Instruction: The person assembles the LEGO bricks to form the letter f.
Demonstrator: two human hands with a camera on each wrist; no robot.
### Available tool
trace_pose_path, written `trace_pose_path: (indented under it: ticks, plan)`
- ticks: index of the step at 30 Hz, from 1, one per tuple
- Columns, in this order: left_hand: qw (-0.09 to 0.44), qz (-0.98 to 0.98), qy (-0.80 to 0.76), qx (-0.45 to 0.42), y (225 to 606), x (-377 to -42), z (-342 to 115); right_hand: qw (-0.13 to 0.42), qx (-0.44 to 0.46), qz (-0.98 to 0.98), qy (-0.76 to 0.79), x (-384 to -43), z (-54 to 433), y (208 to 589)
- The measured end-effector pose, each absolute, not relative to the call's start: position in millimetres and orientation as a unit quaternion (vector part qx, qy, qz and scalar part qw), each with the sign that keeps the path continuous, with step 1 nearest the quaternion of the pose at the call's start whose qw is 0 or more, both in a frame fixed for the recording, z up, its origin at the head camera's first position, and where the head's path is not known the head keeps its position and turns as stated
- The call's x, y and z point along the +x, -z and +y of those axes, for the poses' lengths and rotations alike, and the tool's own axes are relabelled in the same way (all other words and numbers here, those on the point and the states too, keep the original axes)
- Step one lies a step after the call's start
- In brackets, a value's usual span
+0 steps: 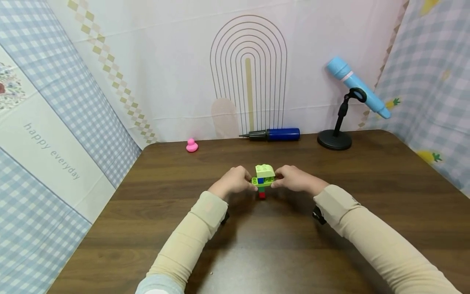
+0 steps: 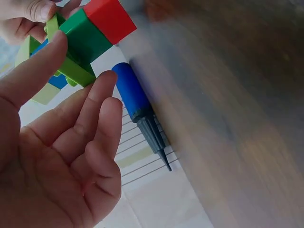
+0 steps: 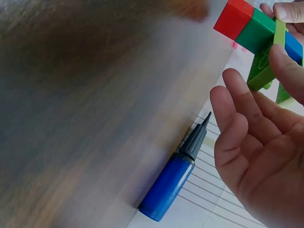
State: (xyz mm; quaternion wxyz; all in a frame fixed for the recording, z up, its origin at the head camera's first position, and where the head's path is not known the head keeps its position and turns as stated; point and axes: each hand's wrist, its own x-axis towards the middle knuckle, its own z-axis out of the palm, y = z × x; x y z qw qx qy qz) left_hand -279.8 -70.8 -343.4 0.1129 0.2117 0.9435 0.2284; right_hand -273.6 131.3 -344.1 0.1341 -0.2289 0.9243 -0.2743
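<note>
A small stack of toy building blocks (image 1: 265,171) is between the two hands above the brown table. Its bottom is a red block (image 2: 110,20), with a green block (image 2: 85,35) over it. Above those come a flat lime-green plate (image 3: 262,78), a blue block (image 3: 293,47) and a pale green curved block on top. The left hand (image 1: 233,181) pinches the plate's left end between thumb and fingers. At the other end, the right hand (image 1: 295,179) pinches the same plate. The remaining fingers of both hands are loosely bent.
Along the table's back edge lie a pink rubber duck (image 1: 191,145) and a blue and black hand pump (image 1: 282,134). A light blue toy microphone (image 1: 361,87) leans on a black stand (image 1: 334,139) at the back right. A patterned cloth (image 1: 176,73) hangs behind.
</note>
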Motion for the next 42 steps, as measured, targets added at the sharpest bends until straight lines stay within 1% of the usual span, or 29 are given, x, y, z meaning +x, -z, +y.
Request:
trace_pose_path:
  ticks: [11, 23, 30, 36, 42]
  plan:
    - [0.136, 0.934, -0.248, 0.216, 343, -280, -69, 0.162, -0.2, 0.917, 0.306, -272, 135, 344]
    - [0.145, 0.932, -0.264, 0.202, 342, -279, -65, 0.162, -0.184, 0.91, 0.335, -268, 139, 343]
    - [0.163, 0.927, -0.275, 0.197, 342, -279, -64, 0.158, -0.182, 0.911, 0.334, -267, 140, 342]
    - [0.168, 0.923, -0.285, 0.199, 342, -278, -62, 0.156, -0.178, 0.913, 0.333, -265, 142, 340]
    - [0.193, 0.909, -0.31, 0.201, 341, -276, -61, 0.158, -0.172, 0.913, 0.333, -264, 143, 340]
